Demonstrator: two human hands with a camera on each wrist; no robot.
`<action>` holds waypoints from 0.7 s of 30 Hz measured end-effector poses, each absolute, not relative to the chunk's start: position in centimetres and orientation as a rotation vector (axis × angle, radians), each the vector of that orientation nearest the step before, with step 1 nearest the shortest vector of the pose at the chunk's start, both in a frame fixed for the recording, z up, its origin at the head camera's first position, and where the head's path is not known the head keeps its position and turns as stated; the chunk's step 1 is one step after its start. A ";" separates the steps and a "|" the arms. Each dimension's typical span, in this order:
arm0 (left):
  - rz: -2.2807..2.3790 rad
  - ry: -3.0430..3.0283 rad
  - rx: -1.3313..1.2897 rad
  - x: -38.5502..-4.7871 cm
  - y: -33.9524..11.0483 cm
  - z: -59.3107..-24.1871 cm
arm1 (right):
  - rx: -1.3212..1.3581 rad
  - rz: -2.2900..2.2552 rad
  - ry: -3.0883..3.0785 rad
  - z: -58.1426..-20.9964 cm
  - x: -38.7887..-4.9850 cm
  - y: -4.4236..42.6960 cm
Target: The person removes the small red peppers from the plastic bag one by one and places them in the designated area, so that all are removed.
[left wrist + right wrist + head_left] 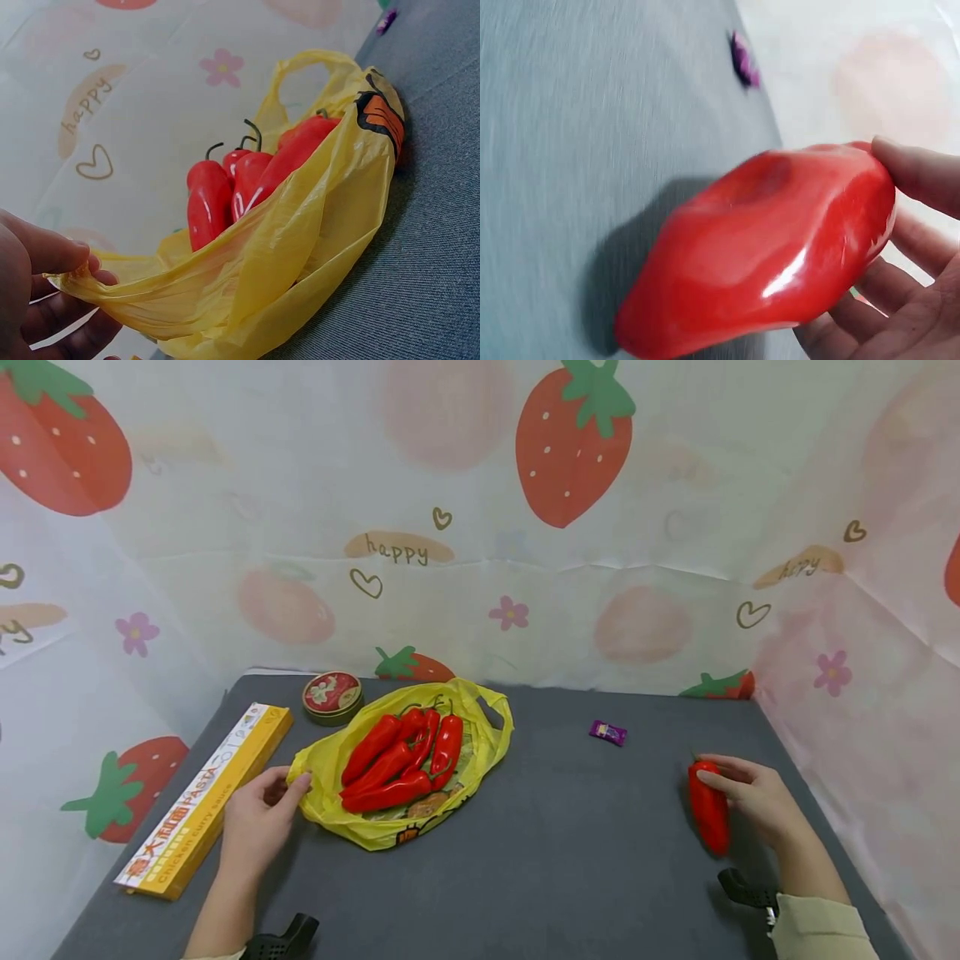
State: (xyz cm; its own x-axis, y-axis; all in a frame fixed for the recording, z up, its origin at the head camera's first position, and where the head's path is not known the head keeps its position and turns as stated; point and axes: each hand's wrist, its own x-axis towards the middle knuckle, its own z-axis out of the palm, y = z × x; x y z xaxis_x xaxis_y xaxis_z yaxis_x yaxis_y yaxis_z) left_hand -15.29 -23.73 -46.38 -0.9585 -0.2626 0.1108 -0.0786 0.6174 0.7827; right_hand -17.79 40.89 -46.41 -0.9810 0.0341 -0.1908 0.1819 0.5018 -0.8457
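A yellow plastic bag (491,760) lies spread on the grey table with several red chili peppers (382,764) on it. My left hand (258,818) pinches the bag's left edge between thumb and fingers; in the left wrist view the bag film (225,292) is drawn up toward that hand (52,292). On the right side, my right hand (757,793) holds one red chili pepper (708,810) by its stem end, tip pointing toward the table's front. In the right wrist view this pepper (765,255) is glossy and dented, with its shadow on the table beside it.
A yellow pasta box (206,802) lies along the table's left side. Behind it stands a round red tin (332,697). A small purple wrapped candy (608,732) is at the back, right of the bag. A strawberry-print cloth (480,610) hangs around the table.
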 end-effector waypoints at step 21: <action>-1.233 -2.637 0.253 -15.5 -23.7 -46.7 | 0.262 -1.173 2.687 -47.8 -17.2 45.0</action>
